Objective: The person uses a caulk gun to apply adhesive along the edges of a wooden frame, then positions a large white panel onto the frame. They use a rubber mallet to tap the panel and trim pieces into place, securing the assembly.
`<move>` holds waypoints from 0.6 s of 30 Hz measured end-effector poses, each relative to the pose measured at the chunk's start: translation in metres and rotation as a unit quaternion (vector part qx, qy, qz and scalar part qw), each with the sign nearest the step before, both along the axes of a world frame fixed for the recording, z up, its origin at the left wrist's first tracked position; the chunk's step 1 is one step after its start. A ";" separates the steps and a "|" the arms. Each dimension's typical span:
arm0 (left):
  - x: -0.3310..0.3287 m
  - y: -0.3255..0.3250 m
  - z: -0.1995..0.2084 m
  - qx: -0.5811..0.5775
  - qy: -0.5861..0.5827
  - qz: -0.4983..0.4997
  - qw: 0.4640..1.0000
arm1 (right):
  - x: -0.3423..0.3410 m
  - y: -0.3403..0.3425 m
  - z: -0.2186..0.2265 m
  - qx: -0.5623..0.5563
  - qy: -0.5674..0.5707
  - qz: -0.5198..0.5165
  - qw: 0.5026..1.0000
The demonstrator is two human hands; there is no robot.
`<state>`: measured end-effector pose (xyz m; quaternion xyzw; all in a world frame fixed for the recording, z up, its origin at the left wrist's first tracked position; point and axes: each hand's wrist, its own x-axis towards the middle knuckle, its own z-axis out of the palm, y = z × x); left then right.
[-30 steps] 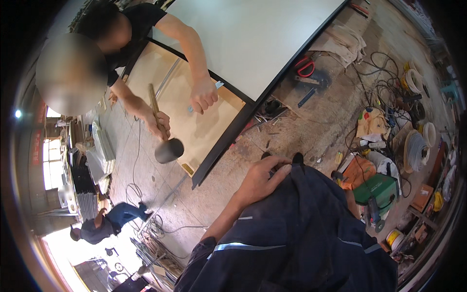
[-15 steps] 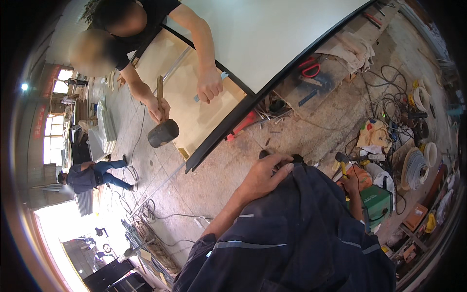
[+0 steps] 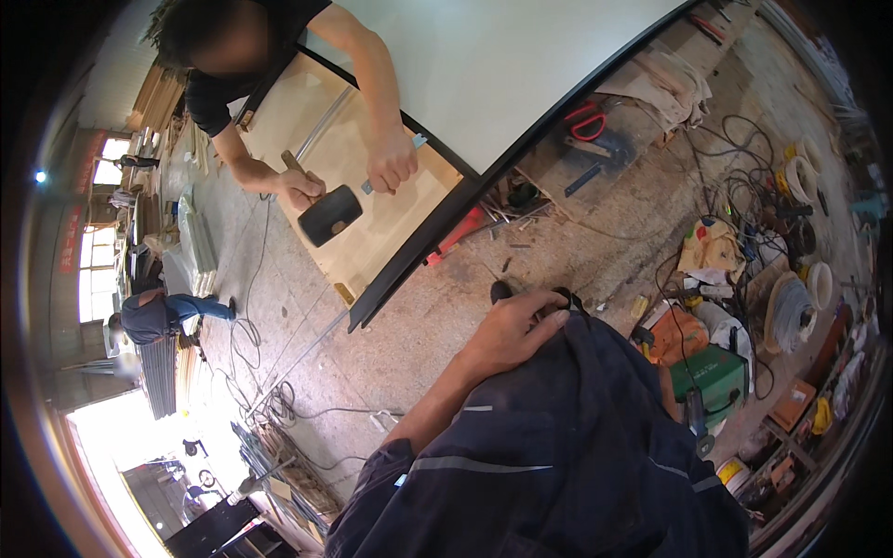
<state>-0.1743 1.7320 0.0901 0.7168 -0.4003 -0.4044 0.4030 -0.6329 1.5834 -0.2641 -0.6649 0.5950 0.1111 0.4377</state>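
My left hand (image 3: pixel 513 333) rests over the dark cloth on my leg, fingers loosely bent and holding nothing I can see. My right hand does not show. A dark hammer head with a bit of yellow (image 3: pixel 644 337) pokes out beside my clothing at the right. Across from me a co-worker's hand (image 3: pixel 299 189) grips a black rubber mallet (image 3: pixel 330 217) by its wooden handle. The co-worker's other hand (image 3: pixel 393 166) presses a small pale-blue strip (image 3: pixel 419 140) against the bare wooden panel (image 3: pixel 372 232). That panel sits beside a white surface (image 3: pixel 493 65) with a black frame edge (image 3: pixel 423 249).
Red-handled scissors (image 3: pixel 586 121) and a blue metal piece (image 3: pixel 582 179) lie on a low board at the right. Cables (image 3: pixel 735 153), a green machine (image 3: pixel 712 379) and white reels (image 3: pixel 795 312) crowd the right floor. Another person (image 3: pixel 158 316) stands far left.
The co-worker's mallet has moved right over the panel, and the co-worker leans in. My right hand and the yellow hammer handle have dropped behind my clothing. My left hand stays put.
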 end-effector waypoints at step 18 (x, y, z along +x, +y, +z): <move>0.002 0.019 -0.011 -0.013 -0.003 0.043 0.999 | 0.071 -0.038 0.027 0.026 -0.099 -0.027 0.994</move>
